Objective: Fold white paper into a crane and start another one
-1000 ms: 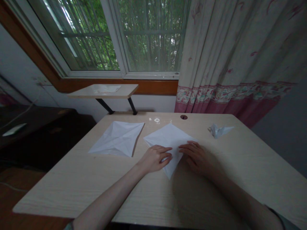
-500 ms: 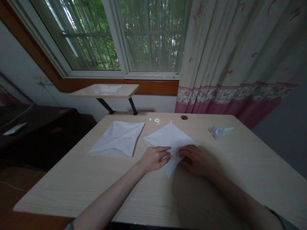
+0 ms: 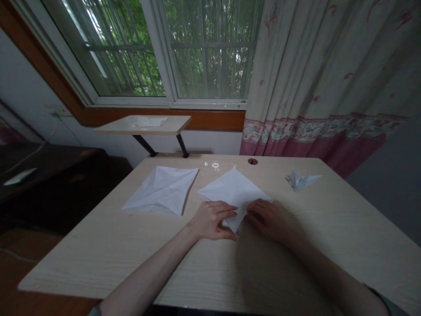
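Note:
A white paper sheet [image 3: 234, 186] lies on the table with one corner towards the window and another towards me. My left hand [image 3: 215, 220] rests on its lower left edge, fingers apart, the thumb at the near corner. On the lower right edge lies my right hand [image 3: 265, 217], its fingers curled and touching the paper; whether they pinch it is hidden. A second creased white sheet [image 3: 162, 191] is flat to the left. Over on the right sits a small folded paper piece [image 3: 300, 180].
The pale wooden table [image 3: 131, 259] has a round hole [image 3: 252, 162] near its back edge. A raised shelf [image 3: 176, 126] at the back left bears a white paper [image 3: 151, 121]. A curtain [image 3: 283, 87] hangs behind, beside the window.
My left thumb has spread away from the fingers towards the near corner of the sheet. That corner now appears slightly higher and further right. My right hand has shifted very little.

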`<state>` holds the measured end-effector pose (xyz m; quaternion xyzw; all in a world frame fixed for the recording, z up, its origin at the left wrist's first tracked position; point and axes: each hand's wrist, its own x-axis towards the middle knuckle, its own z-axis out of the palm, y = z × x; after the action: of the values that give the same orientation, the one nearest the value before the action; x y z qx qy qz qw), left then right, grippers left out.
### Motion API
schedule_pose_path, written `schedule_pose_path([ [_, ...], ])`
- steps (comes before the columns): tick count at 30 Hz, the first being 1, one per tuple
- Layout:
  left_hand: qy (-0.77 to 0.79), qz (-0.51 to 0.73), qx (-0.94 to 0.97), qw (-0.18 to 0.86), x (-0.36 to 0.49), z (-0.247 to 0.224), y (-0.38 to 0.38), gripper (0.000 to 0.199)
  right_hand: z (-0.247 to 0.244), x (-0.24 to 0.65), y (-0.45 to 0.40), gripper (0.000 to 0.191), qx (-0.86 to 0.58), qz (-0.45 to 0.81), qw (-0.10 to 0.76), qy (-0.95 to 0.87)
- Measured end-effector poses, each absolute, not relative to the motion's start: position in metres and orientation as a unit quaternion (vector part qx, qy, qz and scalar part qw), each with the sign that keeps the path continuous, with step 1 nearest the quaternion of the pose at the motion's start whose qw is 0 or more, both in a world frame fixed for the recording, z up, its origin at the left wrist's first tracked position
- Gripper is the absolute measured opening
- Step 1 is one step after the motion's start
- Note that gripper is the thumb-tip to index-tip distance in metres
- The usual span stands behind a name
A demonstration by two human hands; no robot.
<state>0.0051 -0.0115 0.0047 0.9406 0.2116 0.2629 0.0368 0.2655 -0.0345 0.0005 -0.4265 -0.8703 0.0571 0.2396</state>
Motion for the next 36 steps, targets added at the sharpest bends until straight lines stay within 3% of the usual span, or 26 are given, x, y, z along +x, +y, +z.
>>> schedule_pose_path([
  [10,0.298,0.308,0.903,-0.022,0.009,-0.003,-0.013,0.038,-0.006,0.266,-0.032,0.015,-0.421,0.068,0.260,-0.866],
  [21,0.366,0.342,0.865,-0.025,0.013,0.005,-0.014,0.067,-0.006,0.268,-0.032,0.019,-0.405,0.085,0.283,-0.865],
  [28,0.279,0.446,0.837,-0.152,0.013,0.000,-0.013,0.071,-0.021,0.269,-0.029,0.022,-0.396,0.098,0.325,-0.853],
  [36,0.274,0.333,0.869,-0.242,0.019,0.002,-0.022,0.045,-0.027,0.270,-0.025,0.030,-0.405,0.106,0.329,-0.846],
])
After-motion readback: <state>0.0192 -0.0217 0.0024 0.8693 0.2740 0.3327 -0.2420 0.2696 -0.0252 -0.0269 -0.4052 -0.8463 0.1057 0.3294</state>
